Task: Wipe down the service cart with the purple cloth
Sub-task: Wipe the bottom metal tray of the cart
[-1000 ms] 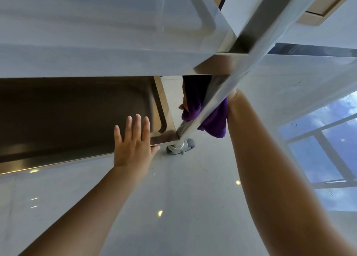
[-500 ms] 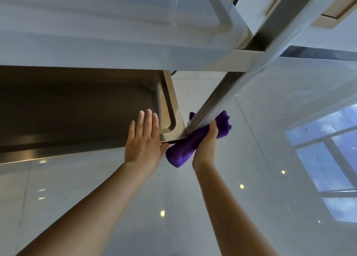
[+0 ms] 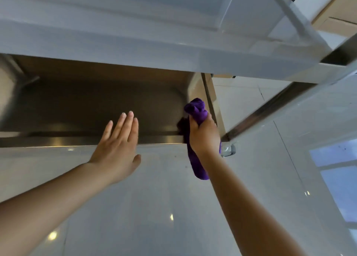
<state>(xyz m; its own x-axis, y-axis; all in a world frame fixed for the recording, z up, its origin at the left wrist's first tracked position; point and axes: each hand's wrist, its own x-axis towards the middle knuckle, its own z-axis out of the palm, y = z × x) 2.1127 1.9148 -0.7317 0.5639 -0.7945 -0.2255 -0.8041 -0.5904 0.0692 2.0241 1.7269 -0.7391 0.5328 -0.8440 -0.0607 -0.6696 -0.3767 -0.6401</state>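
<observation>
The right hand (image 3: 204,134) is curled tight around the purple cloth (image 3: 196,108), which is bunched into a roll; one end pokes up above the fist and the other hangs down below the wrist, over the floor. The top of the roll sits against the inner right corner of the cart's lower shelf (image 3: 96,104), just where the shelf's raised front lip meets its side wall. The left hand (image 3: 117,145) holds nothing: its fingers are straight and close together, thumb out to the side, palm flat over the front lip of that same shelf, a little way to the left of the cloth. Whether the palm truly presses the metal I cannot tell from here.

The service cart (image 3: 154,43) is brushed steel, its upper shelf spreading wide overhead and shading the tray below. A corner post (image 3: 274,108) runs slantwise down to the shelf's right corner, and beneath it a small grey caster (image 3: 229,151) stands on the floor, just beside the right wrist. The glossy pale tiled floor (image 3: 154,207) mirrors ceiling lights and, at right, a window with sky.
</observation>
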